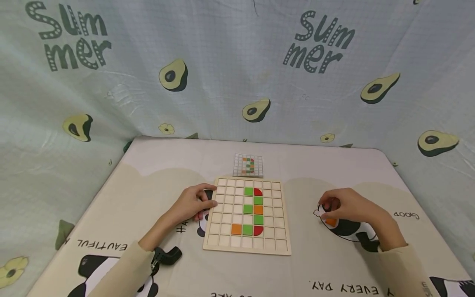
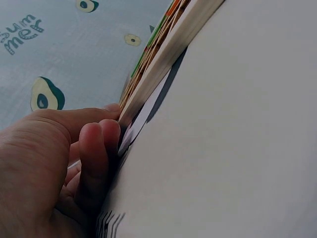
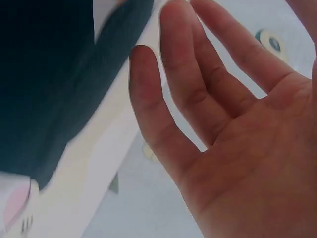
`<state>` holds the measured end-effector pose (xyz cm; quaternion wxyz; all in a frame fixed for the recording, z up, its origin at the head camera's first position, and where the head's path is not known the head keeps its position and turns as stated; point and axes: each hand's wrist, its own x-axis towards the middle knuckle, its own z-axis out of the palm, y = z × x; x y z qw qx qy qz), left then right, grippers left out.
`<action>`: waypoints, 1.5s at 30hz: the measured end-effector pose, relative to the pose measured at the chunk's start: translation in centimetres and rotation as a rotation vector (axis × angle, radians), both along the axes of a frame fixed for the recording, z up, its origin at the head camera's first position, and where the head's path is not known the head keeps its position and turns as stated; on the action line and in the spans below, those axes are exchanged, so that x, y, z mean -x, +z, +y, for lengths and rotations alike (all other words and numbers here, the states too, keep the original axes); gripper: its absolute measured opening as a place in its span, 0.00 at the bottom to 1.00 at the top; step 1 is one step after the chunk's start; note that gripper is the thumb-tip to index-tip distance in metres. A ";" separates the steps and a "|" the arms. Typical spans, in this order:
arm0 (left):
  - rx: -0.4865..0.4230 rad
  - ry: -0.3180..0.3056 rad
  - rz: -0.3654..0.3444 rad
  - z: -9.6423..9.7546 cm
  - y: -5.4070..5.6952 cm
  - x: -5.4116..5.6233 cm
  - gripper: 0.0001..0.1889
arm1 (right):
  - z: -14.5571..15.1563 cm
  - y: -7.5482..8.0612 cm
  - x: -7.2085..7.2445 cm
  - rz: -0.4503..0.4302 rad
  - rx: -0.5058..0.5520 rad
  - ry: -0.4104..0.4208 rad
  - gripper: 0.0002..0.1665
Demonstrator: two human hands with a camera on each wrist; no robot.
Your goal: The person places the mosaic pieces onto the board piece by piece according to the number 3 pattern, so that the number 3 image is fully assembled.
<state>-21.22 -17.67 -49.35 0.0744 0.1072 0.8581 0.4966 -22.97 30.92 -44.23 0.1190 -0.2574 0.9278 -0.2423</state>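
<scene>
A wooden grid board point(image 1: 224, 242) lies mid-table, with green, orange and red tiles set in some of its squares. My left hand point(image 1: 196, 201) is at the board's left side, thumb and index fingertips apart along its rim. In the left wrist view a fingertip point(image 2: 113, 107) touches the board's edge point(image 2: 163, 59), the other fingers bent below. To the right, my right hand point(image 1: 343, 205) hovers low over a printed panda, fingers loosely bent. An orange patch point(image 1: 331, 222) shows just below its thumb. The right wrist view shows spaced fingers point(image 3: 181, 59) and nothing held between them.
Behind the board lies a small pattern card point(image 1: 248, 166) with a coloured grid printed on it. The table is covered by a printed cloth point(image 1: 174, 165) with pandas and lettering. A pale curtain point(image 1: 215, 95) with avocado prints hangs behind the table.
</scene>
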 end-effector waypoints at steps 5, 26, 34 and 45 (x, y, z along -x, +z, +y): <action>0.000 -0.002 0.004 0.0 -0.1 0.1 0.28 | 1.1 0.5 0.1 -0.067 -0.028 -0.013 0.18; 0.010 0.001 0.000 0.0 -0.2 0.2 0.27 | 0.9 -0.3 0.2 -0.135 -0.070 -0.011 0.17; -0.017 -0.005 -0.010 0.0 0.1 0.1 0.27 | 0.4 -0.4 0.4 -0.134 -0.051 -0.040 0.16; -0.019 -0.006 -0.014 0.0 0.2 -0.1 0.27 | 0.3 -0.6 0.4 -0.144 -0.027 -0.018 0.13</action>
